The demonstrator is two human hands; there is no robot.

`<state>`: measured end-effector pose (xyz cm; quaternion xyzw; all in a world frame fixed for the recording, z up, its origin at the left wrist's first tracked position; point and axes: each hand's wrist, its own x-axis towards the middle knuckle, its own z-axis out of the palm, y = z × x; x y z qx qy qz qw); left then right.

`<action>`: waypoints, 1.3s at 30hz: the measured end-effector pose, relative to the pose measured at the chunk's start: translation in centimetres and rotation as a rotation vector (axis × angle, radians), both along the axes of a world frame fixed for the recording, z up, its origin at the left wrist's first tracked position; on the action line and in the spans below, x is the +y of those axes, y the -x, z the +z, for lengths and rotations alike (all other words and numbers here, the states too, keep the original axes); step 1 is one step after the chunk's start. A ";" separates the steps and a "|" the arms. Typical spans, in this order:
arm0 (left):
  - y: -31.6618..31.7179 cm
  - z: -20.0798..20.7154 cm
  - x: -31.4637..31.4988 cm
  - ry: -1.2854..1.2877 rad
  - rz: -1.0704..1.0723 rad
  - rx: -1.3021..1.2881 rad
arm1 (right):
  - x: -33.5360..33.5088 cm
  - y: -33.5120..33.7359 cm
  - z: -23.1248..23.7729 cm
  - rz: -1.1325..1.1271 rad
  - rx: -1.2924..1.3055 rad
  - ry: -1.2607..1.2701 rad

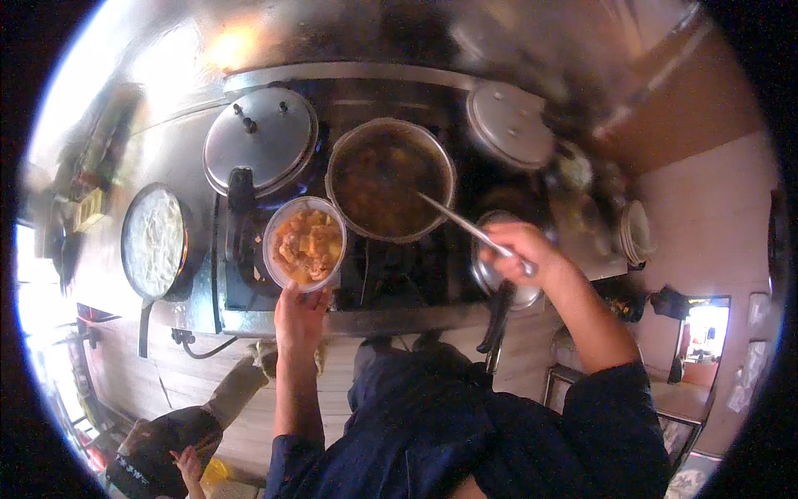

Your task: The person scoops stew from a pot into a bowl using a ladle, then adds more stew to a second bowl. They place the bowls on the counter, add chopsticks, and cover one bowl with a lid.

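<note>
My left hand [300, 318] grips the near rim of a round, pale tub [267, 249] filled with chunky orange-brown stew [307, 245]. The tub is held beside the near left side of a large open pot [330, 179]. Dark brown stew [386, 179] with lumps fills the pot. My right hand [522, 251] is closed around the handle of a long metal ladle [465, 223]. The ladle slants down to the left over the pot's right rim, and its lower end is hidden in the stew.
On the stove's back left sits a lidded pressure cooker [259, 141]; its dark handle juts nearer. Further left is a pan [155, 241] with whitish contents. A metal lid [509, 125] lies back right. Under my right hand is another long-handled pan [496, 320]. Another person [170, 449] is at lower left.
</note>
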<state>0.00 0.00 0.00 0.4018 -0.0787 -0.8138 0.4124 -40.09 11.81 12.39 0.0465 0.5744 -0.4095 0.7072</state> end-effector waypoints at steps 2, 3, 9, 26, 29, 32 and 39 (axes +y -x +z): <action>0.1 0.0 -0.3 0.001 0.005 -0.001 | -0.4 0.5 0.3 0.004 -0.016 -0.003; 0.5 -0.3 -0.8 0.019 0.009 -0.007 | -0.6 1.0 -0.2 0.026 -0.003 0.013; 0.1 0.2 -0.1 0.046 0.017 -0.006 | 0.5 0.3 -1.5 0.035 -0.045 0.034; 1.4 0.4 -0.9 0.110 0.019 -0.110 | 8.5 -4.3 -2.3 0.162 0.358 0.203; 1.8 0.5 -1.4 0.160 0.018 -0.089 | 9.3 -3.6 0.1 0.211 0.404 0.213; 2.2 0.6 -1.5 0.211 0.003 -0.129 | 10.6 -3.5 3.8 0.252 0.458 0.229; 5.5 0.1 -2.1 0.304 -0.067 -0.129 | 12.0 -3.8 12.1 0.403 0.549 0.233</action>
